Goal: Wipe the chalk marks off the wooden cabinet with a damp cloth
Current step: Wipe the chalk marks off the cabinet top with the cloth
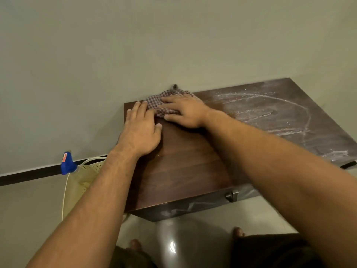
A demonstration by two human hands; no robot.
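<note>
At the far left, low against the wall [135,45], a blue spray nozzle [67,165] is seen, with a pale yellow perforated bag [83,182] hung or stood just beside it; what the nozzle is fitted to cannot be told. To the right of these, the wooden cabinet [183,171] is set against the wall, its dark top viewed from above.

The left hand [141,130] is laid flat on the near-left part of the cabinet top, its fingers kept straight and close together, their tips brought up to the left edge of the cloth [168,104]. Nothing is gripped by it. The checked cloth is bunched at the back left of the top, touching the wall. It is pressed down by the right hand [186,112], whose fingers are spread flat across it and not curled round it.

Further right, the chalk marks [270,111] are spread over the right half of the top as white arcs and smears, with a thicker patch near the front right edge. A metal handle [231,195] is fixed to the cabinet's front. Below, bare toes [135,244] are seen on the glossy floor [183,238].
</note>
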